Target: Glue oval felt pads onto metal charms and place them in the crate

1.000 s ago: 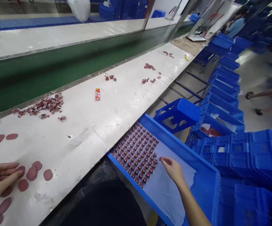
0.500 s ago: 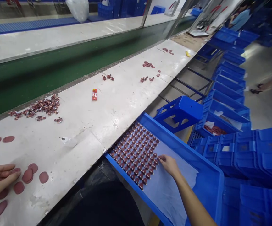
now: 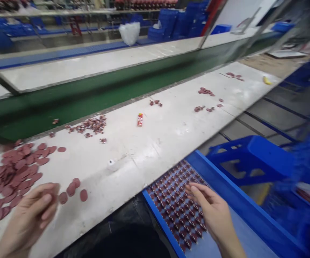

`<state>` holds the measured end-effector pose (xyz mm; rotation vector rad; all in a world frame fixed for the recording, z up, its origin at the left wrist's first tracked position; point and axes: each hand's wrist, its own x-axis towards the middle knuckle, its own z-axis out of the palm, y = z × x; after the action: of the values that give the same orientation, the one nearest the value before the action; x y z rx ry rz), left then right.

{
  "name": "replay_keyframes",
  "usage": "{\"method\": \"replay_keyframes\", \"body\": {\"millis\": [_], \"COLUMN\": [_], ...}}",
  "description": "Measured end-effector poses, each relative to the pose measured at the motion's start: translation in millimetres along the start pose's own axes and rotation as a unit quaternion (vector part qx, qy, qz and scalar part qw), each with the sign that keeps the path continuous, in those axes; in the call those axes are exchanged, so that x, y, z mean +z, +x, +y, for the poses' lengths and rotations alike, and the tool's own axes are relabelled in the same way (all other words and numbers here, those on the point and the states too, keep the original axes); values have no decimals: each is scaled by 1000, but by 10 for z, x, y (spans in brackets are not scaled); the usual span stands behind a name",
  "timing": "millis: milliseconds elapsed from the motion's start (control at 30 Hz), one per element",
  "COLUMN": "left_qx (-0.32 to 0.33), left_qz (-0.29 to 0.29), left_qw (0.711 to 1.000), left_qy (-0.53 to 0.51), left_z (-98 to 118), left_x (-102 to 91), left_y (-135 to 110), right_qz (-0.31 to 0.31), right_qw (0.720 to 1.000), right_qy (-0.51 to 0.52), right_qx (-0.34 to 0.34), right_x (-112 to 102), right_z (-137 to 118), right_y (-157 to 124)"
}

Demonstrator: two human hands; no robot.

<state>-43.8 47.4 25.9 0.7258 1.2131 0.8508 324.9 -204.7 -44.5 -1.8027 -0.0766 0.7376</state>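
- Thumb and fingertips of the right hand [image 3: 214, 211] are drawn close together over the rows; whether they pinch anything is too blurred to tell.
- Fingers of the left hand [image 3: 40, 209] are loosely curled above the table [image 3: 171, 138]; I cannot tell if something is inside.
- Small dark-red pieces [image 3: 177, 211] stand in close rows in the blue tray [image 3: 251, 208], under and beside the right fingertips, with pale sheet [image 3: 251, 236] showing past the last row.
- Placing pieces in those rows seems the step in hand, the hands looking caught between two placements. Another piece would call for a light pinch and a straight descent, clear of its neighbours.
- Loose discs [image 3: 71, 189] lie just beside the left hand; a bigger disc pile [image 3: 17, 168] spreads beyond it. Taking one would call for the left fingers to spread.
- Farther off, a heap of small pieces [image 3: 93, 124] sits near the table's far edge, a red packet [image 3: 140, 120] to its right.
- Beyond that edge runs a green strip [image 3: 103, 87].
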Motion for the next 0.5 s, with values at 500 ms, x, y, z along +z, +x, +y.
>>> {"method": "replay_keyframes", "body": {"millis": [500], "left_qx": [-63], "left_qz": [-165], "left_qw": [943], "left_qy": [-283], "left_z": [-420], "left_x": [233], "left_y": [-210], "right_qz": [-436], "right_qw": [775], "right_qy": [353], "right_qx": [291], "right_x": [2474], "right_z": [-600], "right_y": [-400]}}
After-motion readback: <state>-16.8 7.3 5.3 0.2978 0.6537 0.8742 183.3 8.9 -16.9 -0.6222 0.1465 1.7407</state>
